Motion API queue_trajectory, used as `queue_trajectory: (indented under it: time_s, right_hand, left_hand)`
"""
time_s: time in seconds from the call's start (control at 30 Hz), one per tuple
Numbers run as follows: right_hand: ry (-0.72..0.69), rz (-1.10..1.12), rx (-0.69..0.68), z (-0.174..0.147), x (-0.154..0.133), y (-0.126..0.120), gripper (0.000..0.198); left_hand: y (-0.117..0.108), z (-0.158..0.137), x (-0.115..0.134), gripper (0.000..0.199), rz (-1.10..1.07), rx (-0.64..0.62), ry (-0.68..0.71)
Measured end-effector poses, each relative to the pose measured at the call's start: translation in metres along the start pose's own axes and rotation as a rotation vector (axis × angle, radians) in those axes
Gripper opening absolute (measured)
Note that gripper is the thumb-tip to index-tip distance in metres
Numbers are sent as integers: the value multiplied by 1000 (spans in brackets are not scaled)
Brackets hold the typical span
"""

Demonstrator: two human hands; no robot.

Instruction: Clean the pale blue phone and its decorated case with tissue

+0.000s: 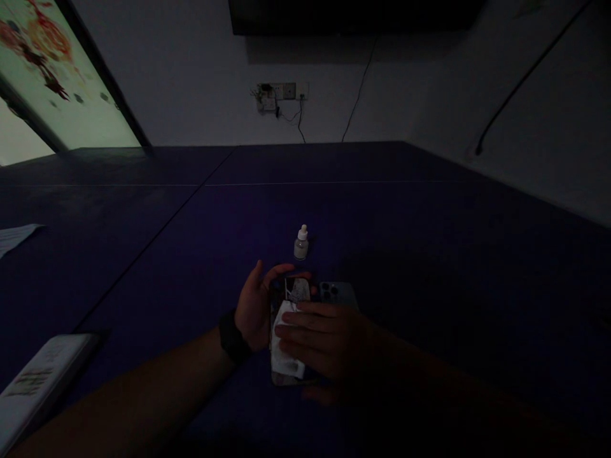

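A smartphone [300,289] lies face up near the bottom middle, its screen showing reflections. My left hand [255,308], with a black watch [233,337] on the wrist, grips it along the left side and far end, thumb raised. Across the phone is a folded white wipe [284,324], pressed flat under the fingers of my right hand [327,334]. That hand hides much of the phone's right side. Just right of the phone, partly behind my right hand, a second phone [341,292] lies with its camera lenses up. A small dropper bottle [301,245] stands upright beyond both hands.
All this is on a wide dark blue table [191,242] in a dim room. A white box [41,378] lies at lower left, with a paper sheet [16,237] farther back. Sockets with cables [286,91] and a dark screen [353,16] are on the far wall.
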State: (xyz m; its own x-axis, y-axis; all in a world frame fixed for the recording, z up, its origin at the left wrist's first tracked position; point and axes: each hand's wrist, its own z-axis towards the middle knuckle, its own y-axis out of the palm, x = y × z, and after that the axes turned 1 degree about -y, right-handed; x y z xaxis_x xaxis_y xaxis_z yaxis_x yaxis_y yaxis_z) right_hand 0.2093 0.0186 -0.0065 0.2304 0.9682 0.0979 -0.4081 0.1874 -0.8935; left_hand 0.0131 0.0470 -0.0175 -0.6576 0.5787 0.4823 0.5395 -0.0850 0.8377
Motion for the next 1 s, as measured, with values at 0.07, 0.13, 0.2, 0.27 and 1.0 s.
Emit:
queue_trajectory:
  time_s: [0.07,0.13,0.2,0.27,1.0]
  right_hand:
    - [64,-17,28,-2,3,-2,43]
    - [100,-25,54,-4,6,-4,37]
    - [64,5,58,-4,6,-6,39]
    - [14,39,46,-2,4,-4,46]
    - [43,20,80,1,0,-5,32]
  left_hand:
    - [0,0,1,54,9,11,10]
    - [0,0,1,53,14,20,16]
    - [2,-1,1,53,11,19,8]
    - [3,-1,1,53,5,23,1]
    - [1,0,0,50,-17,1,13]
